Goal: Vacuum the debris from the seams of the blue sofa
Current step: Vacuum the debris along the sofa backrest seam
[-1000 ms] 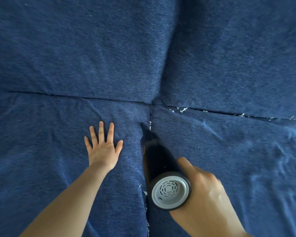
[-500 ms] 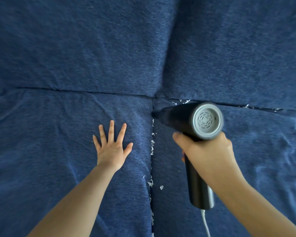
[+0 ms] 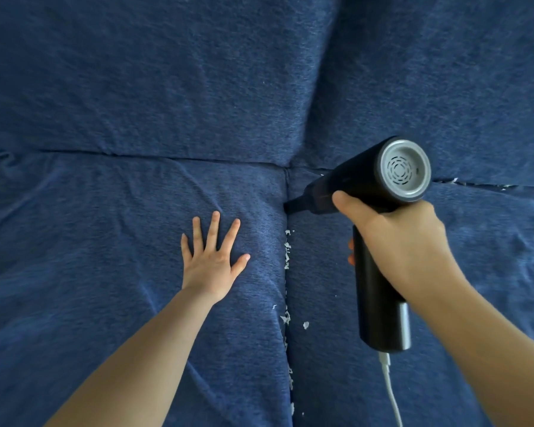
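Observation:
A blue sofa [image 3: 136,87] fills the view, its seat and back cushions meeting at a cross of seams. White debris [image 3: 287,251] lies along the vertical seam between the two seat cushions, and more debris [image 3: 506,185] along the horizontal seam at far right. My right hand [image 3: 398,238] grips a black handheld vacuum [image 3: 373,177] by its handle. The narrow nozzle [image 3: 293,206] touches the top of the vertical seam. My left hand [image 3: 211,260] presses flat on the left seat cushion, fingers spread, a little left of the seam.
A white cable [image 3: 392,392] runs from the bottom of the vacuum's handle down to the lower edge of the view. The back cushions rise behind the horizontal seam. Creased fabric covers the right seat cushion.
My right hand has turned the vacuum from pointing away along the vertical seam to lying across it from the right. The nozzle now sits at the seam's top. My left hand stays pressed flat.

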